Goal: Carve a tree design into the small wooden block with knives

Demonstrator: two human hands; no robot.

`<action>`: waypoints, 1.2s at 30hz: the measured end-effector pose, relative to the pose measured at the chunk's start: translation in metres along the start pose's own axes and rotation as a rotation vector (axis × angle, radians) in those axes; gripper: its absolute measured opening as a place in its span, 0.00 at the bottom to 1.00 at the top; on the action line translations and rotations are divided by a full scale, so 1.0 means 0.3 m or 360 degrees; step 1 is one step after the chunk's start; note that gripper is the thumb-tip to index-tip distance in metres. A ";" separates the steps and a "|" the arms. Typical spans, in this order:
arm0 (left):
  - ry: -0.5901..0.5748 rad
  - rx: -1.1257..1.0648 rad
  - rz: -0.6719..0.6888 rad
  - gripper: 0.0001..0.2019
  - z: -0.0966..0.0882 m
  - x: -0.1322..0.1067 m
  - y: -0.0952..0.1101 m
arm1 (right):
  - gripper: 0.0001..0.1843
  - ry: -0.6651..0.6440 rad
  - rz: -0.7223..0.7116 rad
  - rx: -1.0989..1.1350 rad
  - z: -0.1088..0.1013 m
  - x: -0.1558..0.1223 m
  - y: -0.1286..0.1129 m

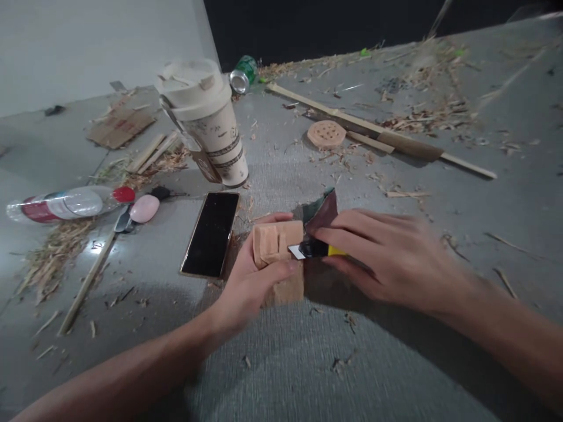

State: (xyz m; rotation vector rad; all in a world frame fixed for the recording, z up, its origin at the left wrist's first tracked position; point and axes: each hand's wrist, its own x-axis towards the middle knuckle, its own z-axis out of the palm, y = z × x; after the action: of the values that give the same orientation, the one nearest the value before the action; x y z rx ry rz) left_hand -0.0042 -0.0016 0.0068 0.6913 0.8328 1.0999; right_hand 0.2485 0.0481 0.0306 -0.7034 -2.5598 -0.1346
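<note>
At the far left we had a plastic bottle (pixel 83 204) lying on its side, its red cap pointing right. Straw-like shavings (pixel 57 252) lay below it, and 1 stick (pixel 90 281) slanted down beside them. Near the cap we saw 1 pink egg-shaped thing (pixel 145 209), and farther back, a flat piece of cardboard (pixel 121 126). Next came our phone (pixel 211 234), its screen dark, with a lidded paper cup (pixel 215 126) standing behind it and a green can (pixel 244 74) beyond.

In the middle, our left hand (pixel 253 275) gripped a carved block of wood (pixel 267 241), fingers wrapped behind and thumb along its lower front. The knife (pixel 317 249) met the block's right side from our view; we could not tell whether its blade was cutting in. A folded dark sheet (pixel 323 211) rose just behind the knife. Our right hand (pixel 382 252) pinched the knife's yellow-and-black handle between thumb and fingers. Behind it lay 1 round disc with holes (pixel 326 134) and a long wooden strip (pixel 466 165).
</note>
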 end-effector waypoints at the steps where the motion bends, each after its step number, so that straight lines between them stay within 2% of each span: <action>1: -0.0002 -0.0005 0.0006 0.31 0.000 0.000 -0.002 | 0.09 0.0000 0.0002 -0.0004 -0.001 0.001 -0.002; 9: 0.0138 0.0148 0.0000 0.30 0.012 -0.007 0.001 | 0.12 0.0042 0.0021 -0.0120 -0.007 0.006 -0.023; 14: 0.0129 0.0173 -0.0072 0.32 0.009 -0.005 0.006 | 0.12 0.0086 0.0070 -0.0177 -0.008 0.006 -0.030; 24: 0.0189 0.0198 -0.0083 0.28 0.017 -0.001 0.017 | 0.12 0.0145 0.0186 -0.0218 0.006 0.000 -0.054; 29: -0.0074 0.0000 -0.0254 0.33 0.030 -0.022 0.019 | 0.15 0.0285 0.0503 -0.0303 -0.016 -0.021 -0.008; 31: -0.0073 -0.0071 -0.0236 0.30 0.032 -0.024 0.018 | 0.15 0.0311 0.0565 -0.0272 -0.019 -0.028 0.015; 33: -0.0040 -0.0064 -0.0169 0.29 0.032 -0.021 0.016 | 0.14 0.0299 0.0526 -0.0236 -0.015 -0.031 0.028; 36: -0.0002 -0.0028 -0.0093 0.30 0.028 -0.013 0.015 | 0.12 0.0255 0.0334 -0.0195 -0.006 -0.027 0.025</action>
State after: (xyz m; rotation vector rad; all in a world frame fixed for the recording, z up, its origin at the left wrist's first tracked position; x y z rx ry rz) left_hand 0.0001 -0.0044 0.0158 0.6491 0.8367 1.0531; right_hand 0.2590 0.0505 0.0280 -0.9620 -2.3249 -0.2684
